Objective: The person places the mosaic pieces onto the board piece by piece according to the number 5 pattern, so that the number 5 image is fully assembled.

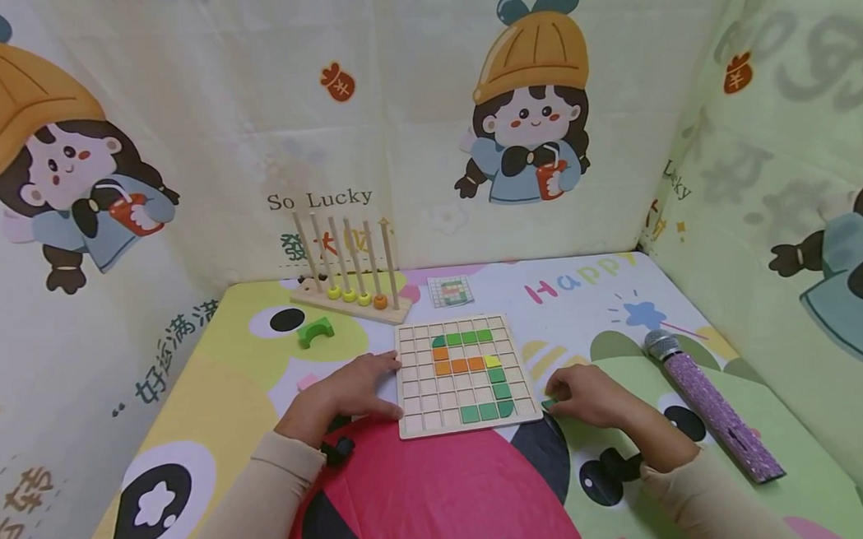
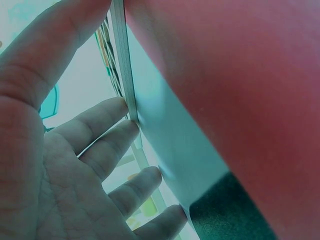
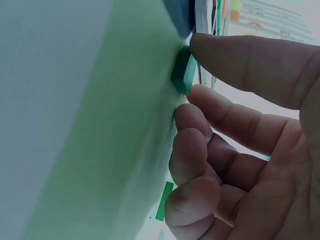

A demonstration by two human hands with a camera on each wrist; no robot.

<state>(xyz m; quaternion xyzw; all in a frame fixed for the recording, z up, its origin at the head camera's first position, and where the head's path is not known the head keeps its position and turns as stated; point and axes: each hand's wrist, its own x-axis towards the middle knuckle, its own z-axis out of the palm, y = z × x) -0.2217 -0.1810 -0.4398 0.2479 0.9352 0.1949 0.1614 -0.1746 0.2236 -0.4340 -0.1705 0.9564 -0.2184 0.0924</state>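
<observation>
A square wooden grid board (image 1: 418, 386) lies on the table with green, orange and yellow tiles in some cells. They form a winding path from the upper right to the bottom right. My left hand (image 1: 350, 390) steadies the board's left side, thumb and fingertips at its edge; in the left wrist view the fingers are spread along the board edge (image 2: 126, 65). Just off the board's lower right corner, my right hand (image 1: 587, 393) pinches a small green tile (image 3: 184, 70) between thumb and index finger, low over the cloth. Its other fingers are curled.
Behind the board lies a small pattern card (image 1: 451, 291). A wooden peg stand (image 1: 352, 306) with several beads stands at the back left, with a green arch block (image 1: 315, 333) before it. A glittery purple microphone (image 1: 722, 412) lies at the right.
</observation>
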